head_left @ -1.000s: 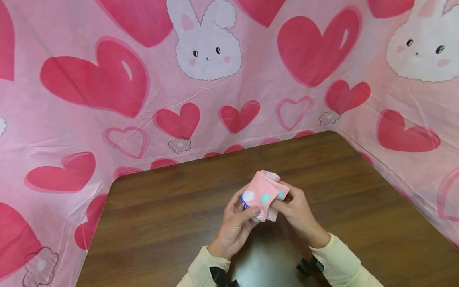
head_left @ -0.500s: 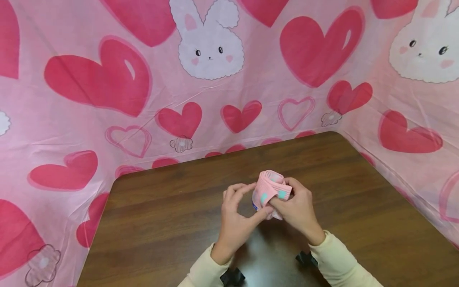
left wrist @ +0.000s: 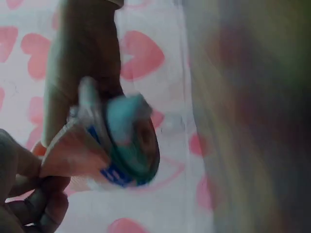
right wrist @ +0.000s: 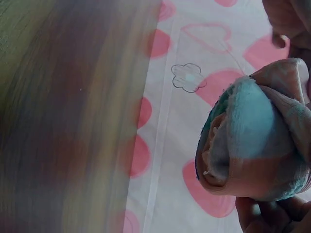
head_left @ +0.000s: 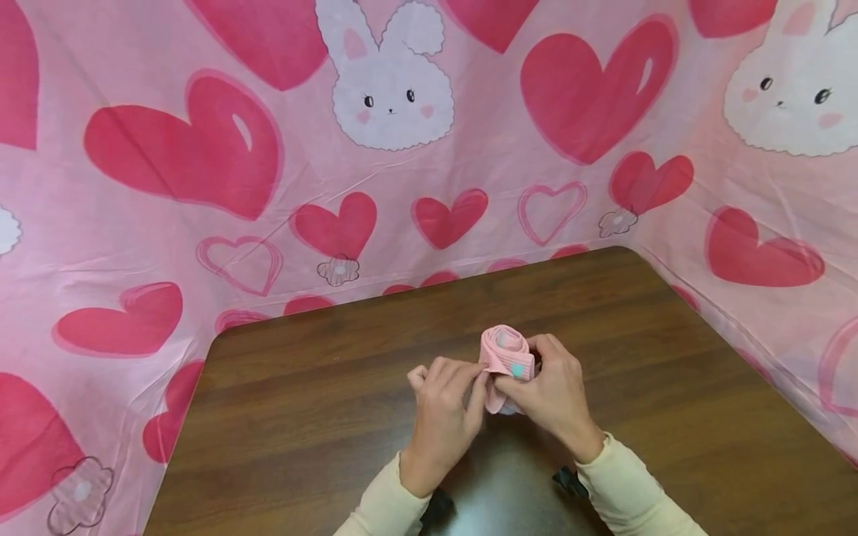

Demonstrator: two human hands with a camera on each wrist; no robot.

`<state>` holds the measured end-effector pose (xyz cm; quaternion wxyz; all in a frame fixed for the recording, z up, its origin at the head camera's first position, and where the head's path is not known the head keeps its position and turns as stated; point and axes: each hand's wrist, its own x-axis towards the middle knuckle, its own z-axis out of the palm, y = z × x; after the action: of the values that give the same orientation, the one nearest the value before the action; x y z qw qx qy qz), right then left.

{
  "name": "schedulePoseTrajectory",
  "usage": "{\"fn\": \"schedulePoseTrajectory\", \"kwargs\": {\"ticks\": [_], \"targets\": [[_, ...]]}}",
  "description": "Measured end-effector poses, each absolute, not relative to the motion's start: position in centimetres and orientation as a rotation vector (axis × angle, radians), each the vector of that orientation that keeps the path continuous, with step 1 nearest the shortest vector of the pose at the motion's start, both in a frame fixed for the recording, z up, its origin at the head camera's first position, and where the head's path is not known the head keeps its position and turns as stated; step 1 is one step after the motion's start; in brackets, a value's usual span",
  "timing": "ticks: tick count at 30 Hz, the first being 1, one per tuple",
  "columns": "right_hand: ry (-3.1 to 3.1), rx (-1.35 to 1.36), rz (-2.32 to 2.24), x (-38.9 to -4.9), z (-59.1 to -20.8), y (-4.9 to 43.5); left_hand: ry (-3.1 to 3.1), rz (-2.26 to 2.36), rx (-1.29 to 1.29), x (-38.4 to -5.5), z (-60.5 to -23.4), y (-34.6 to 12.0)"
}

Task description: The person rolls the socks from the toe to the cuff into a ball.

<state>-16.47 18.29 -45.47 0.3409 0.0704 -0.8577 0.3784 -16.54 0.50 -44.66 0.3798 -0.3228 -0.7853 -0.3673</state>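
Note:
Over the middle of the table I hold a pink ribbed sock [head_left: 518,357] rolled into a bundle, with mint patches and blue lettering. My right hand [head_left: 558,391] grips the roll from the right side, thumb in front. From the left, my left hand [head_left: 444,406] pinches a loose edge of the cuff between thumb and fingertips. In the left wrist view, that edge of the sock [left wrist: 77,153] is pulled out to a point. The right wrist view shows the sock's [right wrist: 257,126] rolled end with fluffy lining. Whether one or two socks are rolled together cannot be told.
A brown wood-grain table [head_left: 302,417] lies under both hands. Behind it and at both sides hangs a pink curtain [head_left: 469,156] with hearts and rabbits. Black wrist-camera mounts [head_left: 570,480] sit below the sleeve cuffs.
The left hand has come off the sock's left side and now pinches its loose edge. The sock has turned so its spiral end faces up. The right hand keeps its grip.

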Motion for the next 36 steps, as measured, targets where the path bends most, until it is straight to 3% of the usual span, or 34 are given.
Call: {"fn": "schedulePoseTrajectory", "kwargs": {"ticks": [5,9,15,19,24,31,36], "targets": [[-2.200,0.212,0.966,-16.5,-45.4,18.7,-2.079,-1.796,-0.751,-16.3,-44.2,0.2],[-2.183,0.224,0.979,-16.7,-45.3,18.9,-1.855,-2.609,-0.515,-16.1,-43.4,-0.2],[-2.166,0.229,0.968,-16.8,-45.3,19.6,-1.694,-3.004,-0.491,-16.2,-43.1,-0.3],[-2.165,0.251,0.932,-16.8,-45.5,20.3,-2.019,-2.769,-0.745,-16.1,-43.2,-0.3],[-2.177,0.289,0.888,-16.6,-45.7,20.8,-2.513,-1.760,-1.043,-16.1,-42.7,0.1],[-2.173,0.385,0.743,-16.0,-45.8,20.8,-2.265,-0.777,-1.149,-16.8,-43.4,0.6],[-2.218,0.546,0.632,-15.3,-46.0,20.7,-2.127,-0.667,-1.120,-17.6,-43.8,0.6]]}}
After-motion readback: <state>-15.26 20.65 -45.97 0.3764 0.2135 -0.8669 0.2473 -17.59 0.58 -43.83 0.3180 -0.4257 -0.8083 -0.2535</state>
